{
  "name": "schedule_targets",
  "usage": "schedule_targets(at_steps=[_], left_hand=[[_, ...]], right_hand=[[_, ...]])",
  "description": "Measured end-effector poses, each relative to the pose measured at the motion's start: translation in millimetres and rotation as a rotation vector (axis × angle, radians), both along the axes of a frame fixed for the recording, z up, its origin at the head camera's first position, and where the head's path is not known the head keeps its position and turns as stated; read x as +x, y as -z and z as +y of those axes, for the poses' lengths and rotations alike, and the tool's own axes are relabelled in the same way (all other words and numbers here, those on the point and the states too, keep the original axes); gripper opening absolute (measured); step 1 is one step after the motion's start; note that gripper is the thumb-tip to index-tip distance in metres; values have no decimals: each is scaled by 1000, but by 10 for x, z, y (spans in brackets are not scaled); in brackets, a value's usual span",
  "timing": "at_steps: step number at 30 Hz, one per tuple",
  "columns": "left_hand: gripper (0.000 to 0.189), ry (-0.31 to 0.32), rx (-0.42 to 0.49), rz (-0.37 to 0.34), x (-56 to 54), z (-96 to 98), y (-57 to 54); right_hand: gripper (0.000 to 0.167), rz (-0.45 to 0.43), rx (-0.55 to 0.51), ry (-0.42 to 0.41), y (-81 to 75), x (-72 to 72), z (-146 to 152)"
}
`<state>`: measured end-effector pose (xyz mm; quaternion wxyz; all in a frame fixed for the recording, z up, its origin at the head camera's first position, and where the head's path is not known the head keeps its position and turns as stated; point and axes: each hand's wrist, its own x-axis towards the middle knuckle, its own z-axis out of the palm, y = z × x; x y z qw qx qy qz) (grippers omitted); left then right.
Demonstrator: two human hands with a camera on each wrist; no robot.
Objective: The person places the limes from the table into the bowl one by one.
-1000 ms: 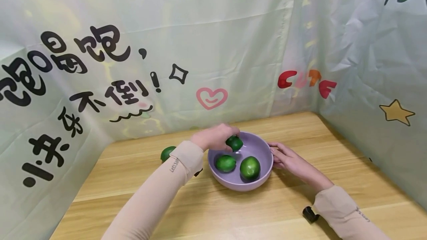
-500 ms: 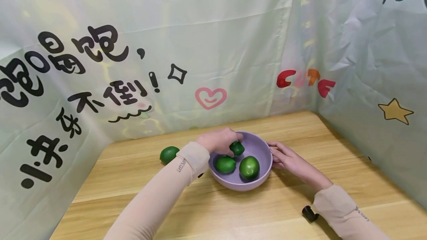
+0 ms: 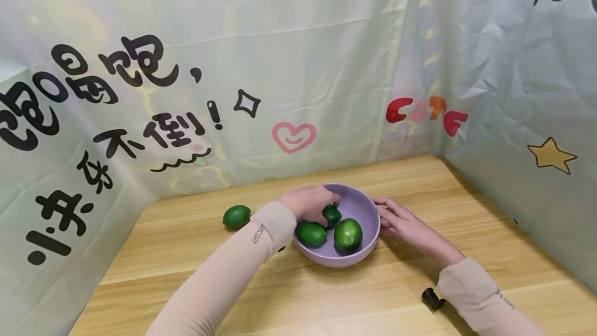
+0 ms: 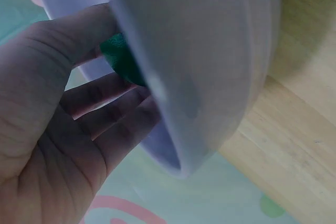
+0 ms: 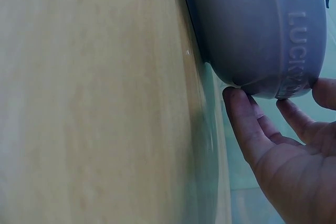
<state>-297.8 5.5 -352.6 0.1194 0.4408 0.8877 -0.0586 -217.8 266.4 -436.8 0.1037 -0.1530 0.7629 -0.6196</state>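
A purple bowl [image 3: 368, 242] stands on the wooden table with limes in it. My left hand [image 3: 309, 202] reaches over its left rim and holds a dark green lime [image 3: 332, 215] low inside, between thumb and fingers. In the left wrist view the rim partly hides that lime [image 4: 123, 59] and the fingertips. Two more limes lie in the bowl, one at the left [image 3: 311, 234] and a larger one at the front [image 3: 348, 235]. My right hand [image 3: 403, 224] touches the bowl's outer right side with fairly straight fingertips, as the right wrist view also shows.
Another lime [image 3: 236, 217] lies on the table [image 3: 186, 253], left of the bowl and beyond my left forearm. A small black object [image 3: 432, 299] is beside my right cuff. Printed cloth walls [image 3: 336, 66] rise along the table's back and sides.
My left hand has moved down and slightly right, lowering its lime deeper into the bowl. The left lime in the bowl has shifted slightly left and toward me. My right hand stays at the bowl.
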Motion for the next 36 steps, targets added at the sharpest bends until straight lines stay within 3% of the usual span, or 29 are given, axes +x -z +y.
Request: schedule_targets(at_steps=[18, 24, 36], left_hand=[[44, -17, -1, 5, -22, -53, 23], [51, -31, 1, 5, -7, -81, -14], [47, -10, 39, -10, 0, -139, -112]], right_hand=[[56, 4, -12, -9, 1, 5, -1], [57, -2, -1, -4, 2, 10, 8], [57, -2, -8, 1, -8, 14, -6]])
